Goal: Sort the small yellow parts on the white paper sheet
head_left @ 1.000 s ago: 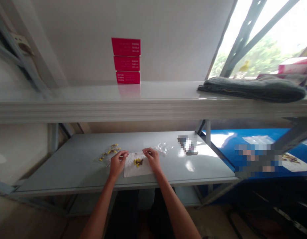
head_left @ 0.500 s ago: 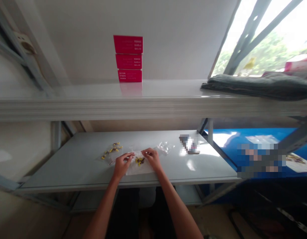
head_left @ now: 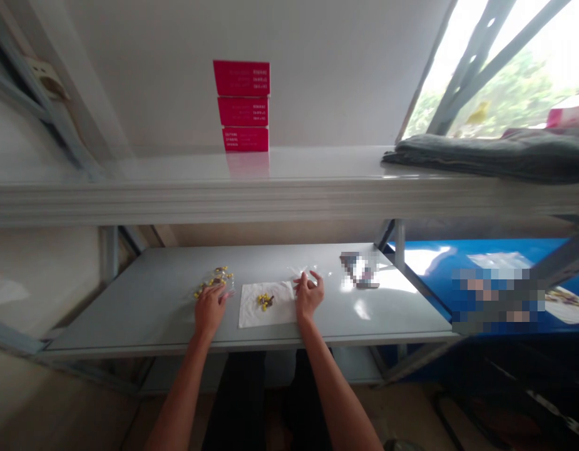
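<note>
On the grey shelf, a white cloth or sheet (head_left: 282,313) lies flat between my two hands, with a small cluster of yellow and dark pieces (head_left: 265,302) in its middle. My left hand (head_left: 209,310) is to its left, its fingers loosely apart over another group of yellow and dark pieces (head_left: 220,270) that lies on or in clear plastic. Whether the fingertips touch these pieces I cannot tell. At the sheet's right edge, my right hand (head_left: 310,295) is open, fingers apart and partly curled, beside some crumpled clear plastic (head_left: 296,271), which it partly hides.
Three stacked red boxes (head_left: 245,109) stand on the upper shelf, with a folded grey cloth (head_left: 481,160) to the right. A blurred-out object (head_left: 362,272) lies at the work shelf's right. Beyond the metal frame is a blue surface (head_left: 425,250) with further items.
My hands have moved apart and off the sheet, the left towards the pieces on the left, the right towards the clear plastic. The cluster stays on the sheet.
</note>
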The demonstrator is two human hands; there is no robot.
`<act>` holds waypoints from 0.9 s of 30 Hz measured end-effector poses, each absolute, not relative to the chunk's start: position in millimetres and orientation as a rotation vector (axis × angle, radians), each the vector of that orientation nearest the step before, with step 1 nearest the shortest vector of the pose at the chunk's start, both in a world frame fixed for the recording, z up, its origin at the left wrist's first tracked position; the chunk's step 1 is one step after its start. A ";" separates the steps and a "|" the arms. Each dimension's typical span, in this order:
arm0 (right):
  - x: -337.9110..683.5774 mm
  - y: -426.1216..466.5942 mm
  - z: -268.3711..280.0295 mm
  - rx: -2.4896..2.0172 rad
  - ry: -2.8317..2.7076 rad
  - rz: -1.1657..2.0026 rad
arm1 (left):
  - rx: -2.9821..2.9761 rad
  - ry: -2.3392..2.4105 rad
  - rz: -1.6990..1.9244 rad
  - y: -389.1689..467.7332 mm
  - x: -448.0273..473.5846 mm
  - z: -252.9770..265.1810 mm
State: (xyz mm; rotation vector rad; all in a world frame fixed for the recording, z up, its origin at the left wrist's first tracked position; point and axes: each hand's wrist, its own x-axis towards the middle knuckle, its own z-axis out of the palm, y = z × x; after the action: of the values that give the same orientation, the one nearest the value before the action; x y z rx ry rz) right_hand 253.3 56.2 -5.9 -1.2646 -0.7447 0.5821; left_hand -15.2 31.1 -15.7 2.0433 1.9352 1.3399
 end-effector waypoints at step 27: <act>119.3 19.0 -6.1 -1.031 -1.511 1.007 | 1.739 1.455 1.504 -4.9 -16.0 2.0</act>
State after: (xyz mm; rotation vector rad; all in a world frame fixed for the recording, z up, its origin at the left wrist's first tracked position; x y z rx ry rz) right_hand 119.3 19.0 -6.1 -1.0307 -1.5106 1.0072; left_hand -16.0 -4.9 2.0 1.7389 1.4546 1.5036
